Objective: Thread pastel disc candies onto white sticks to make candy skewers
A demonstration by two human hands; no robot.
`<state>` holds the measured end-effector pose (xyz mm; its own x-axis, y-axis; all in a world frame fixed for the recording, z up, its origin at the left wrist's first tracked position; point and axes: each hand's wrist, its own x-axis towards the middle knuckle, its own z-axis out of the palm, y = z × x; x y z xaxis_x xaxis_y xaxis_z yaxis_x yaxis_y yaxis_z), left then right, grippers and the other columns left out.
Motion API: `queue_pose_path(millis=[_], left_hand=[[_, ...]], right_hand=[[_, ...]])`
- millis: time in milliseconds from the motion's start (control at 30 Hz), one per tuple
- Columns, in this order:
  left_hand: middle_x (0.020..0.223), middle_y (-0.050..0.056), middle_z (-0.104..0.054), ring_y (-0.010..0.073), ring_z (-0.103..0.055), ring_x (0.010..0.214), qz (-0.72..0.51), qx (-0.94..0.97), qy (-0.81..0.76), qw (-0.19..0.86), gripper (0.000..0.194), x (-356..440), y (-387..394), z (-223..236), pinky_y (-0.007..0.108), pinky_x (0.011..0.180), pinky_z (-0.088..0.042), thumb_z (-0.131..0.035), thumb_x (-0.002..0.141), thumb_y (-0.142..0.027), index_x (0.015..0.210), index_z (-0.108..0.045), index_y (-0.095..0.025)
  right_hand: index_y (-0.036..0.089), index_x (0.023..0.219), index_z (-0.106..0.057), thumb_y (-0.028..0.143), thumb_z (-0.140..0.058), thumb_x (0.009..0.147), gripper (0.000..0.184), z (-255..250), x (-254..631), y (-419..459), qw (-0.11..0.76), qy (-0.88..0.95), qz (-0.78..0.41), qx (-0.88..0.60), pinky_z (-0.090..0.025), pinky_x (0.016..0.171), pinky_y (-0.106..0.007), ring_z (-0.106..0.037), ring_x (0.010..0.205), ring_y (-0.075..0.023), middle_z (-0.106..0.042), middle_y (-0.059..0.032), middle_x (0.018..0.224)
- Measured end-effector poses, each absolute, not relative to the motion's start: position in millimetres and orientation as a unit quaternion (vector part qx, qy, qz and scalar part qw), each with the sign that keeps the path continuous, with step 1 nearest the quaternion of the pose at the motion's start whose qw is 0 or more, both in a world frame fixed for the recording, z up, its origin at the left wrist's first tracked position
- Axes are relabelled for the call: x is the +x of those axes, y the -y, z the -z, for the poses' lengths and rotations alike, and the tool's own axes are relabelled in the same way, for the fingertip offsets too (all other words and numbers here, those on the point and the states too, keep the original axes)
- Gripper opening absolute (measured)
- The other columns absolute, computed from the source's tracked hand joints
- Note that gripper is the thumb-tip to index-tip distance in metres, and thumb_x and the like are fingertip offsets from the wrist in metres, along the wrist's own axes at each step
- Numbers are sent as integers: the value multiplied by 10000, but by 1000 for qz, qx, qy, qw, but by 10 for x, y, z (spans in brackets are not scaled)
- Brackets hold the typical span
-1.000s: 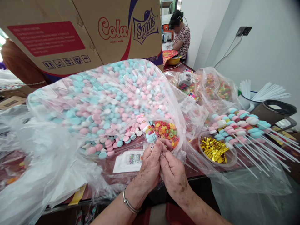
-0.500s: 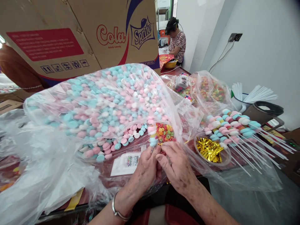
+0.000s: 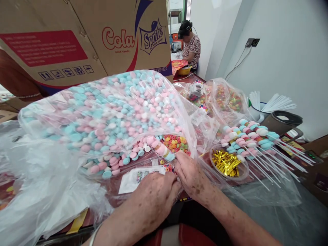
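A candy skewer with pink, white, yellow and blue pieces tilts to the upper left above the table. My right hand is closed around its lower end, just under the blue piece. Right beside it, my left hand is closed with fingers bent inward; what they pinch is hidden. Under and behind the left hand lie white packets with a printed label. Loose ring gummies are heaped behind the skewer. Marshmallows spill from the mouth of a big clear bag.
On the right stand a tub of gold twist ties and a pile of finished candy skewers. White sticks fill a container behind a dark jug. A large carton rises at the back. A co-worker sits beyond.
The skewer has gone from nearly upright to leaning left. My left hand has dropped lower and turned, back up, while my right hand keeps hold near the candies.
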<state>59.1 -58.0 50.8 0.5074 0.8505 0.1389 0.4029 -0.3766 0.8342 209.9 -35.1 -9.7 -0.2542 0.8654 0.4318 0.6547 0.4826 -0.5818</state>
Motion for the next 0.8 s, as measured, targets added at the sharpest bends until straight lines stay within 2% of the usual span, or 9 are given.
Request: queue_pose_path(millis=[67, 133, 200, 333, 433, 533, 633, 733, 800], left_hand=[[703, 15, -691, 183, -609, 613, -279, 831, -378, 297, 202, 508, 566, -697, 267, 639, -457, -558, 889, -135, 809, -703, -250], [1000, 73, -740, 257, -661, 952, -315, 841, -373, 231, 255, 426, 491, -782, 340, 874, -477, -553, 872, -118, 1017, -721, -245], [1146, 92, -722, 299, -619, 1122, -311, 839, -358, 267, 344, 343, 363, -760, 403, 1006, -436, -629, 794, -100, 1094, -722, -242], [1015, 54, -770, 242, -709, 943, -239, 791, -331, 455, 262, 208, 97, -618, 284, 829, -544, -666, 791, -129, 994, -767, -261], [912, 43, -778, 226, -727, 890, -217, 747, -370, 508, 160, 167, 7, -583, 238, 715, -561, -683, 816, -209, 925, -787, -262], [841, 23, -770, 220, -734, 808, -221, 779, -361, 464, 111, 190, 20, -551, 231, 669, -556, -735, 774, -219, 853, -783, -279], [740, -1, -726, 205, -687, 666, -244, 816, -337, 402, 120, 261, 118, -419, 253, 664, -547, -739, 754, -178, 806, -749, -285], [882, 58, -723, 244, -672, 804, -260, 849, -341, 310, 195, 313, 243, -215, 329, 812, -534, -652, 811, -121, 943, -719, -248], [1048, 112, -705, 283, -649, 978, -240, 900, -317, 178, 302, 312, 298, -104, 403, 923, -498, -577, 854, -83, 1109, -671, -216]], right_hand=[[200, 799, -496, 88, -367, 922, 211, 70, 2104, 348, 326, 821, -69, -463, -364, 564, -285, -486, 629, -168, -557, -25, 721], [172, 866, -551, 72, -372, 928, 215, 28, 2097, 362, 302, 859, 4, -414, -378, 607, -312, -502, 675, -188, -590, -57, 771], [146, 918, -583, 67, -363, 943, 235, -19, 2088, 385, 299, 879, 59, -366, -386, 653, -343, -509, 718, -205, -601, -81, 809], [139, 858, -599, 62, -360, 950, 267, -80, 2102, 435, 288, 893, 102, -331, -373, 668, -371, -485, 705, -210, -579, -74, 765], [143, 817, -591, 60, -361, 948, 278, -102, 2137, 474, 270, 900, 91, -329, -382, 677, -371, -492, 699, -206, -592, -74, 764], [145, 796, -592, 43, -408, 918, 243, -151, 2189, 493, 226, 911, 61, -339, -390, 674, -365, -519, 677, -208, -619, -75, 752], [166, 776, -593, 76, -485, 901, 188, -221, 2276, 441, 175, 909, -45, -375, -354, 588, -312, -505, 590, -172, -630, -44, 703], [192, 744, -577, 166, -491, 947, 222, -269, 2385, 335, 187, 879, -192, -395, -292, 523, -261, -481, 559, -125, -610, 6, 678], [192, 698, -540, 217, -437, 992, 313, -271, 2438, 284, 204, 852, -258, -407, -283, 522, -245, -479, 562, -110, -581, 25, 646]])
